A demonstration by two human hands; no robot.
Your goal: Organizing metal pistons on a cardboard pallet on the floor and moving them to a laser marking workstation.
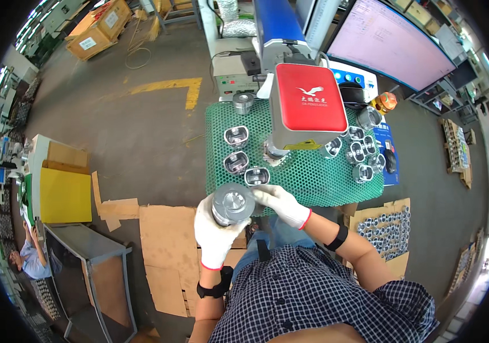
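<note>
A metal piston is held in front of my body, its round crown facing up. My left hand, in a white glove, is wrapped round its left and near side. From the right, my gloved right hand grips the piston's edge with its fingertips. Just beyond, several pistons lie on a green perforated mat with their hollow undersides up. Another piston stands partly hidden under the red-topped laser marking head. A further group of pistons sits on the mat's right side.
A monitor and a control box stand behind the mat. A computer mouse is at its right edge. Rows of pistons lie on cardboard low at right. At left are a metal-framed table and a distant person.
</note>
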